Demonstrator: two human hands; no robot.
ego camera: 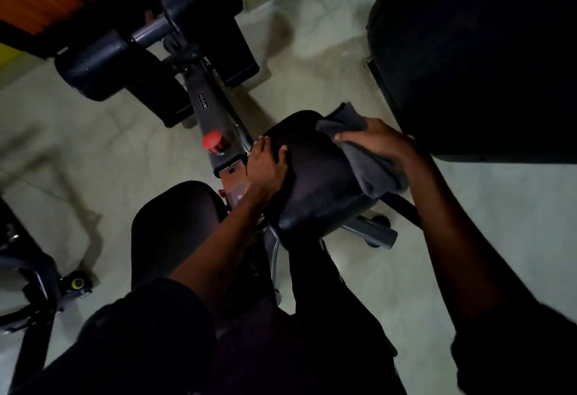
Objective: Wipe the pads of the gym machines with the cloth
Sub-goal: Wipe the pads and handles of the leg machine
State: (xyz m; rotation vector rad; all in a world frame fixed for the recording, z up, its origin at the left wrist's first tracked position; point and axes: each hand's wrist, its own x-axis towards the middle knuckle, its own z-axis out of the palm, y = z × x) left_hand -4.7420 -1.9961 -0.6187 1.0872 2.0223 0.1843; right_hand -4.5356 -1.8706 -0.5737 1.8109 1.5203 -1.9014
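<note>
A black padded roller (315, 176) of a gym machine lies across the middle of the view. My left hand (265, 165) grips its left end, fingers curled over the edge. My right hand (379, 141) holds a grey cloth (365, 160) and presses it onto the pad's right end; the cloth drapes down over the side. A second black pad (176, 226) sits lower left, partly hidden by my left forearm.
A grey machine frame (212, 107) with a red knob (212, 141) runs up to two more black roller pads (96, 67) at the top left. A big dark pad (480, 51) fills the upper right. Another machine's base (37, 288) stands at the left on pale floor.
</note>
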